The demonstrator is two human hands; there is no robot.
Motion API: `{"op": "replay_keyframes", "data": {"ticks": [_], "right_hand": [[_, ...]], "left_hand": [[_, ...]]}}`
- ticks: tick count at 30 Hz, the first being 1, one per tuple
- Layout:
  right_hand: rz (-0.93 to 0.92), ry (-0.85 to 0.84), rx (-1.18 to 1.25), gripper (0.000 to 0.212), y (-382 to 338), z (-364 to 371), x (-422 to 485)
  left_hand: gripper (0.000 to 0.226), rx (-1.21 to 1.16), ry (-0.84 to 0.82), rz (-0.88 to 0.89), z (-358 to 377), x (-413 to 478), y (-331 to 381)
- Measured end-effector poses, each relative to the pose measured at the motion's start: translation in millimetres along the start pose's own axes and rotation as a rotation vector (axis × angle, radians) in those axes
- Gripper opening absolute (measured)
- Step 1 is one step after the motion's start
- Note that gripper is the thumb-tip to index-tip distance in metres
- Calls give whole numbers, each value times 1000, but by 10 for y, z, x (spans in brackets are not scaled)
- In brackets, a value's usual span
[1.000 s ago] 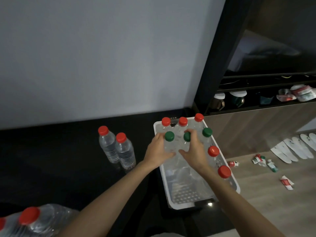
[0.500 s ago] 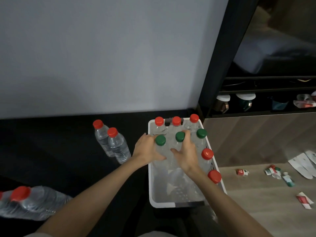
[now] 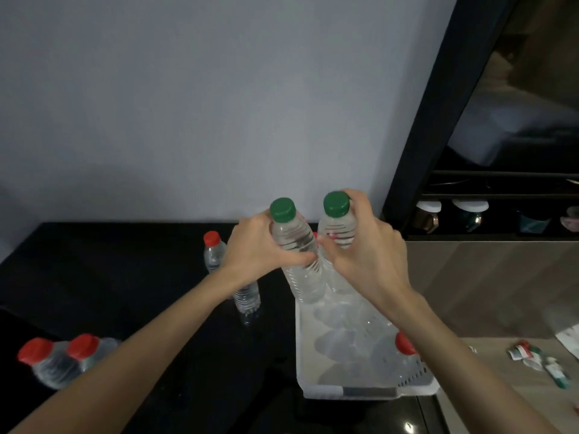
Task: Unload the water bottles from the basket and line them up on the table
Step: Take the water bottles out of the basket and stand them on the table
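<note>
My left hand (image 3: pixel 255 245) grips a clear green-capped bottle (image 3: pixel 293 242) by its shoulder. My right hand (image 3: pixel 366 249) grips a second green-capped bottle (image 3: pixel 338 227) the same way. Both bottles are lifted, side by side, above the far end of the white basket (image 3: pixel 354 392). One red-capped bottle (image 3: pixel 404 344) shows in the basket beside my right forearm; the others are hidden by my hands. On the black table (image 3: pixel 109 277) a red-capped bottle (image 3: pixel 214 250) stands behind my left wrist, with another bottle (image 3: pixel 247 297) next to it, its cap hidden.
Two red-capped bottles (image 3: pixel 62 358) lie at the lower left of the table. A grey wall rises behind. A dark cabinet with shelves (image 3: pixel 501 214) stands to the right. Small packets (image 3: pixel 539 360) are scattered on the wooden floor.
Both hands closed on the green-capped bottles in the basket and have raised them up out of it. The camera has tilted, shifting the scene lower.
</note>
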State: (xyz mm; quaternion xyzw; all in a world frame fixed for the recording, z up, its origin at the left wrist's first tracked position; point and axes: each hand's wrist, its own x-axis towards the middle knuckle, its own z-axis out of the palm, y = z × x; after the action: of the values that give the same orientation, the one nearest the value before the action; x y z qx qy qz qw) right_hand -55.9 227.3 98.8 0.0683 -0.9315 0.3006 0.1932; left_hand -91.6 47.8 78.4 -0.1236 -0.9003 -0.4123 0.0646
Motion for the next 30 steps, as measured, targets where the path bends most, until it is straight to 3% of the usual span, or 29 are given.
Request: {"op": "replay_keyframes", "data": {"ticks": [7,15,24,30], "right_hand": [[0,-55,109,56,-693,292,61],[26,-243,307,60,-1242,1313,20],[136,-258,385,65,-1304,2365,-175],[188,-338,250,63,-1196,2719,-229]], "left_hand": [[55,29,-49,33,-847,-70,-416],[53,130,-121,-27,-1570,-270,-1377],[65,150,-218,-201,-1511,-259,-2515],[68,101,-245,-242,-1356,-241,-2861]]}}
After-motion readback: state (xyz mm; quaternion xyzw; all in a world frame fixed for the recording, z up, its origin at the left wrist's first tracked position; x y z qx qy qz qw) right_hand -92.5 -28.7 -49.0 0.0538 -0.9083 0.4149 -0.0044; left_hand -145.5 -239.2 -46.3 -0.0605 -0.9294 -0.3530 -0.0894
